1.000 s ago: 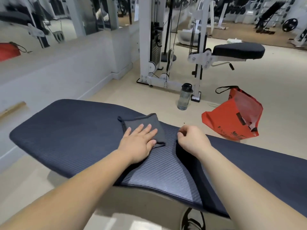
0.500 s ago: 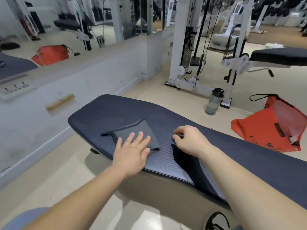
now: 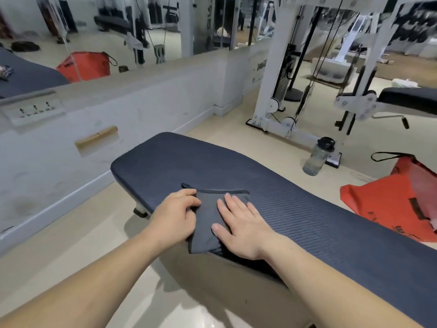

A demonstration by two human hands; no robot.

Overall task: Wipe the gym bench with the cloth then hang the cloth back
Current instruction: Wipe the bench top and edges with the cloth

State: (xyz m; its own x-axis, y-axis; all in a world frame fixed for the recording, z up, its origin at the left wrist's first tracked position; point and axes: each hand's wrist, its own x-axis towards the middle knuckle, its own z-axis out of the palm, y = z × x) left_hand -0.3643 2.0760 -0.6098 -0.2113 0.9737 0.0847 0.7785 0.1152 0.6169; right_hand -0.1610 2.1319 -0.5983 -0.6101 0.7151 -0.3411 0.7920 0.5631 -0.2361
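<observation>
Now wiping | bench [image 3: 307,209] long axis runs from far left to near right | cloth [image 3: 210,218] lies on its near edge, between both hands, one corner hanging over | right hand [image 3: 241,223] flat and open on cloth | left hand [image 3: 175,216] curled, pinching cloth's left edge.

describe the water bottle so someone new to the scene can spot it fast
Start at the white cable machine beyond the dark bench. At the foot of its frame, standing upright on the beige floor, is the water bottle. It is clear with a black cap, unlike the red bag slumped to its right.
</observation>
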